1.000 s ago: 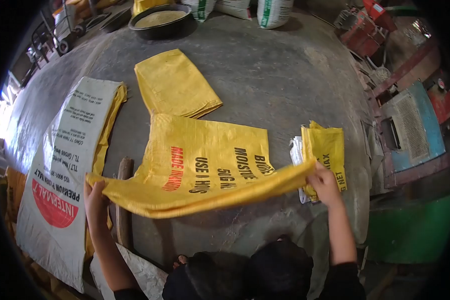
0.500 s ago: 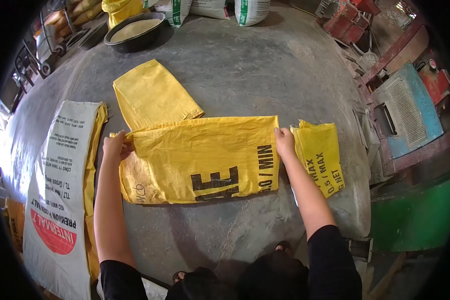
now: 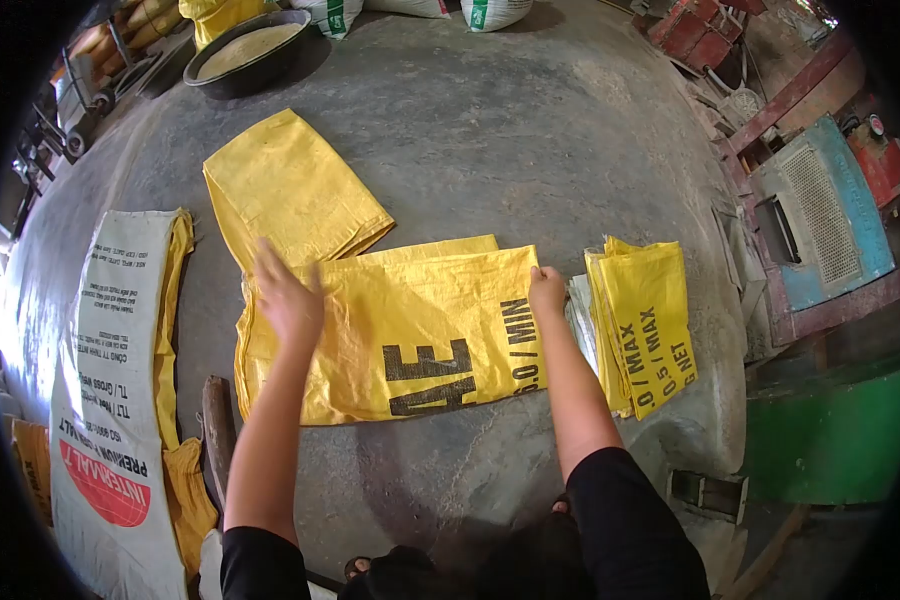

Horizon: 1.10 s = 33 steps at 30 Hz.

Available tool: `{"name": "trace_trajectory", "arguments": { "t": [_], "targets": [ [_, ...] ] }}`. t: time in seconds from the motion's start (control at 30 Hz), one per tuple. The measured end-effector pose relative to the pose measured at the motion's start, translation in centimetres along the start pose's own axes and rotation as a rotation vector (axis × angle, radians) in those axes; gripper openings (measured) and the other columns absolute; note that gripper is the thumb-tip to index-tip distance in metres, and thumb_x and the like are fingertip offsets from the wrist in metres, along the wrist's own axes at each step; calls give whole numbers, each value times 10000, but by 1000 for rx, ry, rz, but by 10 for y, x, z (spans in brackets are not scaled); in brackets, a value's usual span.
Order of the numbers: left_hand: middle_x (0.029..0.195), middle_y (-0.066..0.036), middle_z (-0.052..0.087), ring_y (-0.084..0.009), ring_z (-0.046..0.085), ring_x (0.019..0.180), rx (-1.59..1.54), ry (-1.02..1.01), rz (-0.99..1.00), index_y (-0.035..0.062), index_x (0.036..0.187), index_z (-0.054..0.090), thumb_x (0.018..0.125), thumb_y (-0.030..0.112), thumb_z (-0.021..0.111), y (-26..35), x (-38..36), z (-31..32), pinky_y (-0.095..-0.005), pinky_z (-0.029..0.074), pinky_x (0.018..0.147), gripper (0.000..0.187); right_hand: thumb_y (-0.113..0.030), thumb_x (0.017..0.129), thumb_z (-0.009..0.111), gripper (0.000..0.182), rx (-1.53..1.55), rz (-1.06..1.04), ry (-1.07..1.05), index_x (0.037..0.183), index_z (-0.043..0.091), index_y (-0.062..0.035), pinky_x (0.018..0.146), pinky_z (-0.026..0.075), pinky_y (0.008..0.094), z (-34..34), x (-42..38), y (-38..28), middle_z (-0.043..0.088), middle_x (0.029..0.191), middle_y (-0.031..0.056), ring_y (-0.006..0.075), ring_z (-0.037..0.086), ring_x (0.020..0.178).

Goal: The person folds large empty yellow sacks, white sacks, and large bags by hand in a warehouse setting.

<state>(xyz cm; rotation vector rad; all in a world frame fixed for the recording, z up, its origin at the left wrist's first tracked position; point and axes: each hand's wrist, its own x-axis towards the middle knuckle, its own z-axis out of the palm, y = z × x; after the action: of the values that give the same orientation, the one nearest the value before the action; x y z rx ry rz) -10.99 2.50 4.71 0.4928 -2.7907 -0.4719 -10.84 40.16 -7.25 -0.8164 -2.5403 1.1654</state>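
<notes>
A yellow woven sack [image 3: 370,330] with black lettering lies flat and folded on the floor in front of me. My right hand [image 3: 547,290] pinches its upper right corner. Over the sack's left part is my left hand [image 3: 288,300], fingers spread and slightly blurred, not gripping anything. Another folded yellow sack [image 3: 290,185] lies just beyond, partly under the first. To the right rests a stack of folded yellow sacks [image 3: 650,330] with black print. Off to the left, a long grey-white sack [image 3: 115,350] with a red half-circle logo lies over yellow ones.
A black basin [image 3: 255,55] of pale grain stands at the far left, near white filled sacks [image 3: 490,12]. Machinery with a blue panel [image 3: 820,215] and a green panel [image 3: 830,440] line the right side. A wooden stick [image 3: 218,430] lies beside the grey-white sack.
My left hand has let go of the sack's upper left corner and moved right over it, opening. My right hand keeps its corner, and another layer shows behind the sack's top edge.
</notes>
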Motion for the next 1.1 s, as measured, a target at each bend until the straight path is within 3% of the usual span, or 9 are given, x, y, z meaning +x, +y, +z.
{"name": "trace_trajectory", "arguments": {
  "t": [0.13,0.23,0.3,0.47,0.57,0.7,0.9,0.97,1.1],
  "targets": [
    [1511,-146,55,-327,65,1393,387,-566,400,175,1453,168,803,641,469,26,-85,20,-681,122,1009,855,-234,863,553,325,-196,69,8,1105,534,-18,871,407,456,13,-13,-17,539,1152,201,324,532,1049],
    [1520,-131,-41,-344,-24,1395,362,-1003,230,196,1461,115,714,706,527,21,-111,44,-706,46,992,995,-223,866,547,579,-173,-172,-153,1360,301,-46,1054,155,581,32,-67,-80,289,1436,157,283,272,1335],
    [1516,-133,-78,-345,-73,1390,302,-1023,247,208,1463,93,692,714,544,3,-113,60,-706,28,988,1027,-249,859,577,546,-248,-549,-410,1343,363,-113,1025,208,596,60,-108,-87,317,1427,131,283,298,1325],
    [1495,-128,-197,-335,-236,1355,354,-1112,219,255,1463,-5,642,726,588,-6,-110,81,-707,-5,978,1117,-458,900,451,598,-576,-782,-882,1397,312,-156,1056,144,601,68,-166,-83,214,1488,86,234,167,1385],
    [1496,-126,-195,-339,-235,1355,292,-1079,240,246,1463,-9,639,726,593,-10,-110,77,-708,-9,976,1128,-484,898,436,605,-577,-877,-854,1412,291,-199,1075,121,579,55,-140,-36,183,1503,49,206,143,1392],
    [1496,-128,-195,-342,-232,1355,265,-1083,234,242,1464,-7,642,725,592,-12,-109,76,-707,-14,976,1127,-518,899,397,624,-865,-560,-519,1434,232,-241,1085,127,568,0,-84,13,174,1506,20,212,137,1392],
    [1511,-141,-122,-330,-166,1379,205,-1017,231,218,1467,12,651,692,609,-21,-115,72,-692,-8,990,1117,-463,896,451,608,-802,-437,-148,1389,315,-134,998,279,552,-47,-94,26,299,1428,150,302,285,1321],
    [1518,-152,23,-318,-25,1402,-173,-771,262,185,1467,49,693,624,619,-45,-120,78,-665,25,1015,1057,-444,868,511,605,-702,-121,-252,1324,374,-72,911,347,510,-64,-109,11,434,1285,182,311,415,1201],
    [1503,-153,128,-279,135,1392,32,-368,273,166,1449,177,829,475,538,-84,-124,54,-601,65,1060,781,-425,839,560,617,-690,-185,-242,1303,393,-56,882,353,504,-71,-129,26,459,1250,174,321,428,1176]
  ]
}}
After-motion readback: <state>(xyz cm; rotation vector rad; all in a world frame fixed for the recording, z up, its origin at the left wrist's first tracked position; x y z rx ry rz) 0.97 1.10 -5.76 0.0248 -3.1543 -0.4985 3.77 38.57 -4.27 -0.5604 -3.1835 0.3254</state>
